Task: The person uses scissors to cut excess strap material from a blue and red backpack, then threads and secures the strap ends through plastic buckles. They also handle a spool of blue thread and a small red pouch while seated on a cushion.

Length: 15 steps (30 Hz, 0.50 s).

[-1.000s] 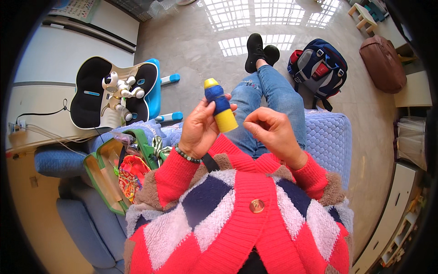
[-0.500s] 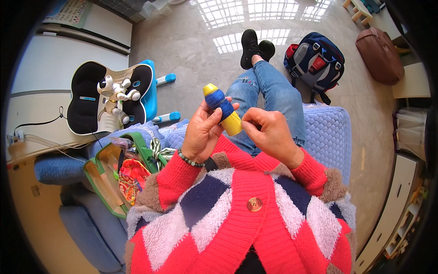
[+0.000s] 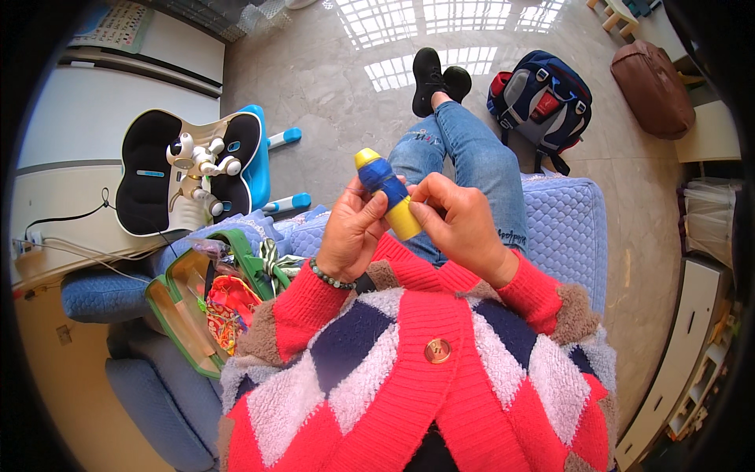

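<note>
Over my lap, my left hand [image 3: 358, 228] is closed around a yellow cone-shaped spool [image 3: 403, 223] wound with blue thread [image 3: 383, 180]. My left thumb presses on its near side, and the narrow yellow tip points up and to the left. My right hand [image 3: 460, 220] is at the wide yellow end, thumb and forefinger brought together against the spool's right edge. Whatever lies between those fingertips is too fine or too hidden to make out.
Left of me, an open green-trimmed case [image 3: 185, 303] holds a red patterned pouch [image 3: 232, 299]. Beyond it, a white robot dog toy [image 3: 200, 161] lies on a black-padded seat [image 3: 145, 185]. A dark blue backpack [image 3: 543, 102] and brown bag [image 3: 653, 88] are to the right.
My right hand has moved slightly left and up, its fingers now touching the spool's side. The spool has shifted a little right and down in my left hand.
</note>
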Tool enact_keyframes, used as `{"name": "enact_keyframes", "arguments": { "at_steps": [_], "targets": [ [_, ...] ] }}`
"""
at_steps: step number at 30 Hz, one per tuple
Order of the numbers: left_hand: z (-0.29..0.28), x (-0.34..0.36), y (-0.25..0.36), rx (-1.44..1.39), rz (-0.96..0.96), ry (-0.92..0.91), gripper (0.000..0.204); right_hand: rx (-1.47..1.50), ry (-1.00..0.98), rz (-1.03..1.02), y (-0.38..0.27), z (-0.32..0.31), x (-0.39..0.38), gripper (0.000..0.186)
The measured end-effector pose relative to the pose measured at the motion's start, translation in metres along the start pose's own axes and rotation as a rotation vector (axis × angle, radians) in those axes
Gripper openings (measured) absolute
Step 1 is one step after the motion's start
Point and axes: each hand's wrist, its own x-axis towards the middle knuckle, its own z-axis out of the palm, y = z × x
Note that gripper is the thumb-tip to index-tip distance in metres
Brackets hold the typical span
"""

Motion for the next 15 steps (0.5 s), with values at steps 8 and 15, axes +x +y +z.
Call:
{"name": "enact_keyframes", "arguments": {
  "at_steps": [8,15],
  "targets": [
    [0.0028,-0.0011,-0.0031,0.114,0.023,0.018,0.046,0.193,-0.094,0.172,-0.0004,-0.0035,-0.0008,0.009],
    [0.0062,-0.0055,-0.0060,0.200,0.061,0.025,0.048,0.137,-0.062,0.088,0.0001,0.0002,-0.0011,0.008]
  ]
}}
